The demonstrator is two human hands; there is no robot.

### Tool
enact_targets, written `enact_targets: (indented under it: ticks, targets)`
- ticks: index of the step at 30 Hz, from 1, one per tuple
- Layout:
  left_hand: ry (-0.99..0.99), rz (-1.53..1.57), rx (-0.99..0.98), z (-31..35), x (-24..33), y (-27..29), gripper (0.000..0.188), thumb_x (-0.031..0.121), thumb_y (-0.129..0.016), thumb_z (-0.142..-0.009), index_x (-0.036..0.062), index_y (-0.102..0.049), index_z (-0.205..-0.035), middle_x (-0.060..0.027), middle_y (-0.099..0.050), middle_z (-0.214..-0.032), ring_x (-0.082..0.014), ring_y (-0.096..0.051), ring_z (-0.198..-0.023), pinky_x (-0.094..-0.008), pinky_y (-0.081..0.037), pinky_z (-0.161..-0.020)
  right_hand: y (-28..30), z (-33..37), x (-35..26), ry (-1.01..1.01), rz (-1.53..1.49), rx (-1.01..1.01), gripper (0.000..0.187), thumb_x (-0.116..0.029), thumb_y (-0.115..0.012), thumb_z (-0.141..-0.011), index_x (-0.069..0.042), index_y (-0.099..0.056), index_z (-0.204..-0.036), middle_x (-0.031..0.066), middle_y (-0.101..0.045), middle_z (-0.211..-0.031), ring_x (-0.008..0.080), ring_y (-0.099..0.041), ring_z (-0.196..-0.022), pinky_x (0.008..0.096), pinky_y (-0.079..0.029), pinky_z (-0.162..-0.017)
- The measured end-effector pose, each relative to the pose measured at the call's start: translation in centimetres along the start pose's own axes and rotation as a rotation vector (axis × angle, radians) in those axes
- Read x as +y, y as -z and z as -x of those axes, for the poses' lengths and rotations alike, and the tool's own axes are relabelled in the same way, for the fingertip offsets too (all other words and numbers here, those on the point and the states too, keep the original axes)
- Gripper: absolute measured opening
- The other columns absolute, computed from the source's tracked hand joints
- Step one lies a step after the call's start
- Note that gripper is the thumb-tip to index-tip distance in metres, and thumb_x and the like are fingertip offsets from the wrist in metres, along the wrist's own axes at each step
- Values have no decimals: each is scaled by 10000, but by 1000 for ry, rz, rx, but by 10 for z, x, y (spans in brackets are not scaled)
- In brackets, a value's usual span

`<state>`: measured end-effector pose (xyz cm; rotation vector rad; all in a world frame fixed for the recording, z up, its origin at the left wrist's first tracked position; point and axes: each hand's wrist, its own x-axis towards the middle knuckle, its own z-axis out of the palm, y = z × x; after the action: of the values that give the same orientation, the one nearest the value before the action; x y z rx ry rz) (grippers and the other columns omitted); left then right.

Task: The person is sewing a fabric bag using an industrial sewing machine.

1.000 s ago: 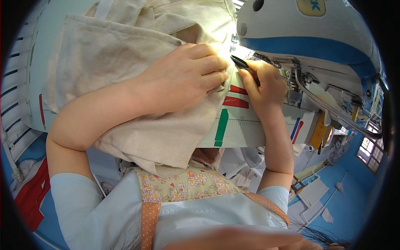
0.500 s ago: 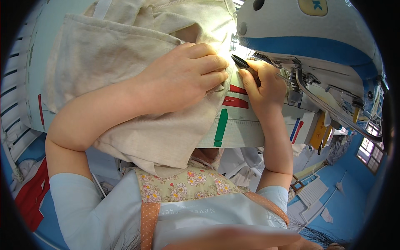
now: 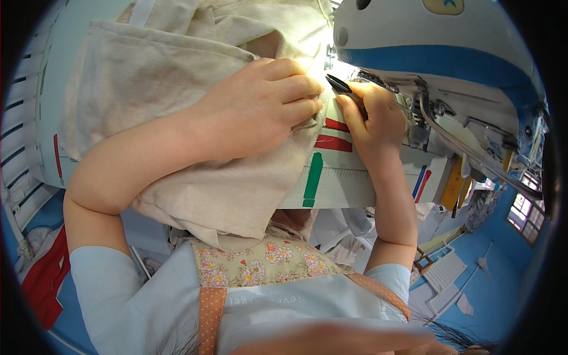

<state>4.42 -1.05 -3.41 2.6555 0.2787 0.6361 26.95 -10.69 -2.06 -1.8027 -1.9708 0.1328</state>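
Beige cloth [image 3: 142, 71], sewn in layers with a folded edge, spreads over the sewing table and hangs off its front. My left hand [image 3: 269, 106] presses on it with curled fingers, pinching its right edge beside the brightly lit needle area. Just right of that edge, my right hand [image 3: 376, 112] is closed around dark thread snips [image 3: 338, 84], whose pointed tip aims up and left toward the cloth. The white and blue sewing machine [image 3: 438, 59] stands over the work at the upper right. Glare and my fingers hide the needle and the exact stitching spot.
Red tape [image 3: 333, 143] and green tape [image 3: 313, 180] mark the pale table beside a printed ruler. A bent metal lever [image 3: 455, 145] hangs below the machine head, right of my right hand. White slatted rails [image 3: 21, 136] and red fabric [image 3: 50, 278] lie at the left.
Both hands keep nearly the same place and grip. The whole view has shifted very slightly; the cloth shows no clear movement.
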Motion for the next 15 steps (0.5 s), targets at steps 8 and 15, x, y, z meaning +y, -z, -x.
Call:
enact_targets:
  ticks: [8,15]
  targets:
    - [1,-1,15,0,0,-1,355,103,-749,-799,92,-678,-1147,-26,-630,-1253,-242,-596,-1145,-383,-519,-958,-3,0,0,28,11,11,215,-186,-780,-878,-106,-695,-1058,94,-704,-944,279,-691,-796,379,-550,-713]
    - [1,-2,23,0,0,-1,356,101,-751,-797,96,-680,-1145,-24,-632,-1252,-240,-597,-1143,-380,-519,-953,-3,0,0,23,20,4,206,-184,-770,-884,-103,-692,-1058,100,-704,-944,291,-693,-827,391,-551,-732]
